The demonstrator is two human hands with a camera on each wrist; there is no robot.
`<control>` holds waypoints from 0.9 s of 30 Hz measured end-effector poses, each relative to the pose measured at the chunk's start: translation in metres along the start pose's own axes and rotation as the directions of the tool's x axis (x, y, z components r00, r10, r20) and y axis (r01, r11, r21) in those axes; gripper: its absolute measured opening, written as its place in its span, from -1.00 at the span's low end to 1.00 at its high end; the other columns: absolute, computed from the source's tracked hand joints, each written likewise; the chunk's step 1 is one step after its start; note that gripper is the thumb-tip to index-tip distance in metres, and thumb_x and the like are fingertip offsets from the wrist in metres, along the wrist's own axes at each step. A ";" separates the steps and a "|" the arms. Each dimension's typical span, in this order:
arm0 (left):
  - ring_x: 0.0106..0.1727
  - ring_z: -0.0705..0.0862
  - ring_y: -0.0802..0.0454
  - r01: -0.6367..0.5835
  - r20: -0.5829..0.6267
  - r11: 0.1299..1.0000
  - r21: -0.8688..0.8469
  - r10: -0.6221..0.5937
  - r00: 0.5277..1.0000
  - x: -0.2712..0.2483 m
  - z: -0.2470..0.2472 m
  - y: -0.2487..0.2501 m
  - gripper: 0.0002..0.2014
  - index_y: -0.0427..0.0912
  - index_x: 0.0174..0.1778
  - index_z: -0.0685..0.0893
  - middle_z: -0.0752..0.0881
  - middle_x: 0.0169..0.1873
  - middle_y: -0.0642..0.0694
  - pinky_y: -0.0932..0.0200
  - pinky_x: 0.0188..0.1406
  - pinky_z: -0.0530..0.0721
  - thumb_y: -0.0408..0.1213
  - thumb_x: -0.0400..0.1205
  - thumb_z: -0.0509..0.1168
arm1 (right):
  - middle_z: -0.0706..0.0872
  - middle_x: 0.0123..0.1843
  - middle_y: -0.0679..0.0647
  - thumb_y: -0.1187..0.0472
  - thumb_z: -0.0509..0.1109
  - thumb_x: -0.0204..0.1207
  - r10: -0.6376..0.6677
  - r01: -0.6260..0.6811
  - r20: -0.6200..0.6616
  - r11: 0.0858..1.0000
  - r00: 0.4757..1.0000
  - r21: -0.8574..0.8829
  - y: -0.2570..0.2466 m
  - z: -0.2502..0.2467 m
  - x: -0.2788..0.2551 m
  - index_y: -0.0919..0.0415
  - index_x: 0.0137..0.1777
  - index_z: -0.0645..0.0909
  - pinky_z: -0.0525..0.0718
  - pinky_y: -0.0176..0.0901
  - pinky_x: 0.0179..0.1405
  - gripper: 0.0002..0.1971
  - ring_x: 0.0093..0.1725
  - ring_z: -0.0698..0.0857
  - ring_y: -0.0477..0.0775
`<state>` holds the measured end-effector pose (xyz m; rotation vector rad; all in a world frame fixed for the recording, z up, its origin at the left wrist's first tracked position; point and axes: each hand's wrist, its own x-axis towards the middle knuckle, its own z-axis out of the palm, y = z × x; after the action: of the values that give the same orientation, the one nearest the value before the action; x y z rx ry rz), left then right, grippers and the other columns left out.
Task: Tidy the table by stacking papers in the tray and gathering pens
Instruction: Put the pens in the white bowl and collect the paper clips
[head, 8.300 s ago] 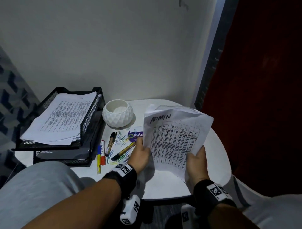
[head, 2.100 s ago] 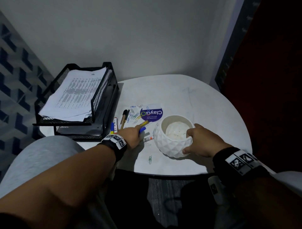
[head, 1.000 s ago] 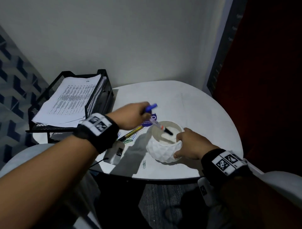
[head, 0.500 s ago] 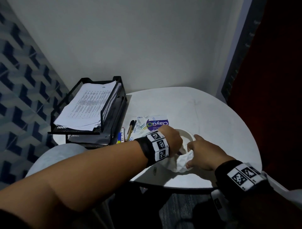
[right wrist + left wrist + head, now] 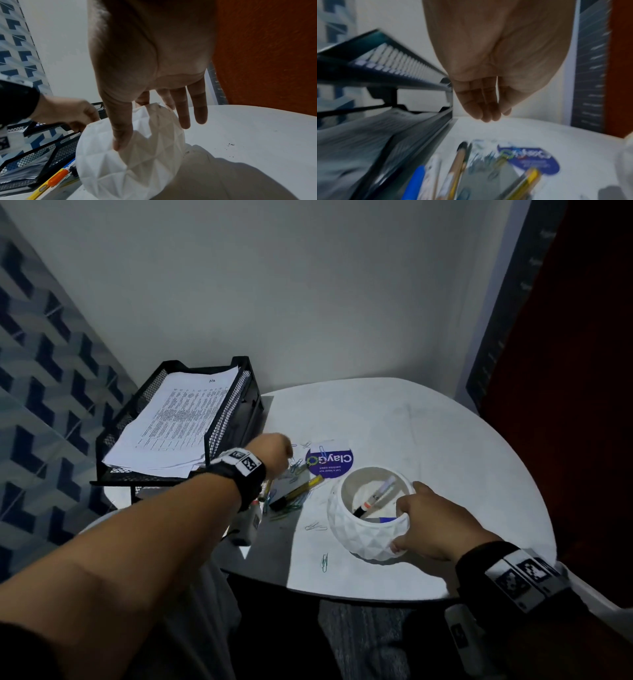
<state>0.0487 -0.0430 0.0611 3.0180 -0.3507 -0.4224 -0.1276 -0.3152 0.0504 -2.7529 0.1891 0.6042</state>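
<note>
Holding the white bowl (image 5: 368,525) by its rim, my right hand (image 5: 431,525) pinches it. Two pens (image 5: 376,496) lie inside the bowl. My left hand (image 5: 488,86) hangs loose and empty over more pens (image 5: 455,169) beside the bowl.

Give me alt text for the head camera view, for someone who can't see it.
A person's right hand grips the rim of a white faceted bowl holding a marker, while the left hand reaches toward pens and paper clips on a round white table. A black mesh tray at left holds printed papers.
</note>
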 end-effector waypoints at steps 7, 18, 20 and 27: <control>0.29 0.66 -0.27 -0.011 0.105 1.000 -0.023 0.014 0.994 0.008 0.076 -0.007 -0.69 -0.09 0.04 0.73 0.80 0.02 -0.11 -0.18 0.41 0.55 0.07 0.64 0.29 | 0.41 0.27 -0.19 -0.31 0.63 0.18 -0.027 0.028 0.007 1.000 1.000 -0.010 -0.009 0.000 0.000 -0.17 0.22 0.70 0.72 -0.03 -0.02 -0.41 0.04 0.73 0.03; 0.19 0.69 -0.33 0.138 0.031 0.961 -0.241 -0.135 0.990 0.018 0.085 -0.015 -0.74 -0.16 0.15 0.50 0.73 0.16 -0.32 -0.03 0.02 0.51 -0.06 0.68 0.19 | 0.42 0.25 -0.19 -0.43 0.52 0.00 -0.055 0.056 0.045 0.998 0.997 -0.006 -0.008 -0.005 0.003 -0.18 0.16 0.70 0.77 -0.03 0.00 -0.31 0.04 0.73 -0.04; 0.21 0.69 -0.37 0.210 -0.015 0.937 -0.278 -0.223 0.975 0.022 0.080 -0.023 -0.70 -0.23 0.24 0.47 0.72 0.19 -0.35 -0.04 0.06 0.57 -0.10 0.71 0.20 | 0.41 0.26 -0.19 -0.44 0.54 0.02 -0.060 0.060 0.045 0.998 0.997 -0.001 -0.008 -0.003 0.006 -0.18 0.19 0.69 0.76 -0.03 0.01 -0.30 0.05 0.73 -0.04; 0.10 0.74 -0.29 0.387 0.069 0.912 -0.135 -0.381 0.922 0.026 0.083 -0.049 -0.59 -0.26 0.30 0.57 0.64 0.21 -0.32 -0.04 0.04 0.69 -0.09 0.61 0.30 | 0.43 0.29 -0.15 -0.40 0.56 0.07 -0.058 0.058 0.046 0.998 0.997 0.007 -0.004 0.001 0.008 -0.15 0.07 0.66 0.77 -0.01 0.02 -0.41 0.05 0.72 -0.01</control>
<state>0.0607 -0.0055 -0.0302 2.9280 0.2712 -0.5094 -0.1199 -0.3120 0.0470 -2.7264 0.1002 0.6496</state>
